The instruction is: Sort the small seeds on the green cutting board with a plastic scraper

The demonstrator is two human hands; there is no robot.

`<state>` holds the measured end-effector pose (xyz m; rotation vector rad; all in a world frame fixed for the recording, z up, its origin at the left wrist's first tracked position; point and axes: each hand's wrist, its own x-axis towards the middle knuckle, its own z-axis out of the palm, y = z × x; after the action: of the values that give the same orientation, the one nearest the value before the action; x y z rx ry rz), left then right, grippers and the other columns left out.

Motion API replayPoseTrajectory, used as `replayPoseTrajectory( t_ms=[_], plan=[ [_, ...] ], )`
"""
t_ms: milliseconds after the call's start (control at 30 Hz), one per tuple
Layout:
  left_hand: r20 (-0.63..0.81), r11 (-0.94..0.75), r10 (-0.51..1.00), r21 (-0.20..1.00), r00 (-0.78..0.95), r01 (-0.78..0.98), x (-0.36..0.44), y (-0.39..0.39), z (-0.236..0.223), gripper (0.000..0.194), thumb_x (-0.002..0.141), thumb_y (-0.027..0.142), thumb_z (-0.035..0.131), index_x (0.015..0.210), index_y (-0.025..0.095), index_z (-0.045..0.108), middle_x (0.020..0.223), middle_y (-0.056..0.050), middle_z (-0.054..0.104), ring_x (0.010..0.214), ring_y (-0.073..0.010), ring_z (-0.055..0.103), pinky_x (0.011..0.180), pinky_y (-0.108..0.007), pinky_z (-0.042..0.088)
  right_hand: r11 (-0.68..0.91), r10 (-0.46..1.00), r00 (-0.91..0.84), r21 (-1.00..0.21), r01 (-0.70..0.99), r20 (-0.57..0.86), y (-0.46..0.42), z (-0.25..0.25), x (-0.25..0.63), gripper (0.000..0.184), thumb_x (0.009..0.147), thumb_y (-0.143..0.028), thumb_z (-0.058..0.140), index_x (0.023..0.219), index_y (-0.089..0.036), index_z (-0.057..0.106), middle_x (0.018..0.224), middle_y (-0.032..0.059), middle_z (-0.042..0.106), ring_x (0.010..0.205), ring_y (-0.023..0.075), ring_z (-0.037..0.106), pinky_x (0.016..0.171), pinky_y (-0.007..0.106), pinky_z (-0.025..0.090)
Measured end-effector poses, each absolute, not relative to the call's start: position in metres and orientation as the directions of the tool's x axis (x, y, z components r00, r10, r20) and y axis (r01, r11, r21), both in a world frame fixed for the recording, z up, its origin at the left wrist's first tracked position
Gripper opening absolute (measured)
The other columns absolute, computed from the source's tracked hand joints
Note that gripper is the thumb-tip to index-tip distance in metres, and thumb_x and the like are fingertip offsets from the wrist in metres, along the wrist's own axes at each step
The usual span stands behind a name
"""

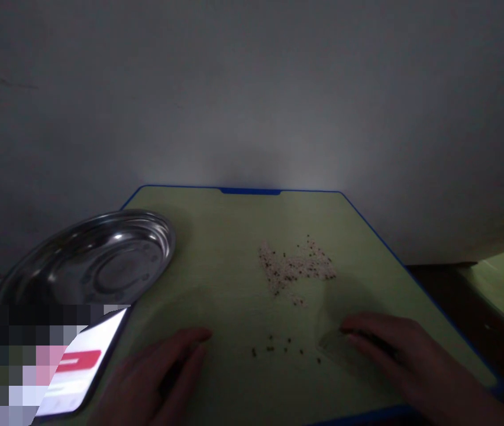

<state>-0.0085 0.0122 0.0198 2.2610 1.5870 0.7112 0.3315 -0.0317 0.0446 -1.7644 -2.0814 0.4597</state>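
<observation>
On the pale green table (229, 248) lies a spread pile of small pale grains (296, 267) mixed with dark bits. Several loose dark bits (286, 349) are scattered nearer to me, between my hands. My left hand (158, 376) rests left of them, thumb and forefinger closed together; anything between the tips is too small or dim to make out. To their right, my right hand (398, 352) is closed in a pinch. A faint see-through shape (334, 348) shows at its fingertips, and I cannot tell what it is.
A wide shiny metal basin (123, 266) stands at the table's left side. In front of it a phone (86, 367) with a lit screen lies partly under a blurred patch. The blue table edge (376, 234) runs along the right, and a grey wall (252, 94) rises behind.
</observation>
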Motion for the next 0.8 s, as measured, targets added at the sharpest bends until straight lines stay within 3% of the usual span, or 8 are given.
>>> replayPoseTrajectory(
  t_ms=[233,467,667,800],
  plan=[
    [0.296,-0.408,0.908,0.476,0.295,0.779,-0.006,0.015,0.02,0.028,0.086,0.051,0.048,0.094,0.035,0.069,0.087,0.007,0.077,0.072,-0.0143,0.073,0.063,-0.021,0.058,0.181,0.975,-0.22,-0.525,0.831,-0.012,-0.029,0.036,0.313,0.025,0.091,-0.032,0.049,0.096,-0.028,0.073,0.094,0.0033,0.075,0.083,0.0209,0.07,0.068,0.03,0.057],
    [0.201,-0.341,0.94,0.485,0.277,0.806,-0.006,0.01,0.024,0.033,0.087,0.054,0.044,0.097,0.034,0.068,0.09,0.005,0.076,0.077,-0.0164,0.073,0.066,-0.025,0.059,0.169,0.981,-0.193,-0.504,0.847,0.004,-0.024,0.038,0.315,0.026,0.092,-0.033,0.048,0.097,-0.029,0.073,0.097,0.0035,0.075,0.084,0.0222,0.071,0.069,0.032,0.057],
    [0.179,-0.345,0.938,0.508,0.295,0.789,-0.008,0.01,0.022,0.033,0.087,0.052,0.045,0.098,0.032,0.069,0.091,0.002,0.077,0.077,-0.0178,0.073,0.067,-0.027,0.059,0.156,0.985,-0.174,-0.532,0.832,0.017,-0.025,0.041,0.322,0.024,0.09,-0.033,0.05,0.092,-0.03,0.074,0.094,0.0026,0.076,0.081,0.0221,0.071,0.061,0.029,0.056],
    [0.185,-0.347,0.938,0.509,0.293,0.788,-0.008,0.011,0.023,0.033,0.087,0.052,0.046,0.098,0.032,0.069,0.092,0.003,0.077,0.076,-0.0174,0.073,0.066,-0.026,0.059,0.131,0.986,-0.165,-0.544,0.829,-0.014,-0.023,0.035,0.322,0.026,0.092,-0.035,0.049,0.095,-0.029,0.073,0.094,0.0025,0.075,0.082,0.0212,0.07,0.067,0.031,0.056]
  ],
)
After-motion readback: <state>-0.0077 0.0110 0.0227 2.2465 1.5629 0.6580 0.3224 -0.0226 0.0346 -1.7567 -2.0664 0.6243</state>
